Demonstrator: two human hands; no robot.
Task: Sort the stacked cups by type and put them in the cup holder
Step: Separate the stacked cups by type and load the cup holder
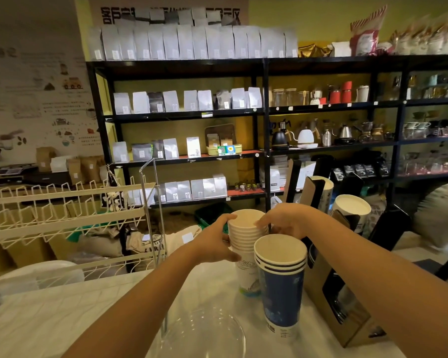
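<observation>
Nearest: a glass dome [207, 332], clear, low at the table [62, 319] edge.

Near right: blue stack [281, 285], a few nested blue cups, upright on the table, untouched, just beside the holder.

Right: cup holder [329, 301], brown card with black slots, running near to far. Two white-rimmed stacks are seen lodged in it: one [351, 209] at mid length, one [321, 188] farther off. What the near slots hold cannot be told.

Centre: white stack [246, 244], many nested white printed cups, standing on the table behind the blue stack. It is gripped from both sides: left hand [215, 241] wrapped around its left flank, right hand [287, 219] with fingers curled over the top rims.

Left: white wire rack [62, 218].

Far: shelves [243, 112] of bags and kettles.

Status: judged partly done; white and blue stacks remain to be slotted.
</observation>
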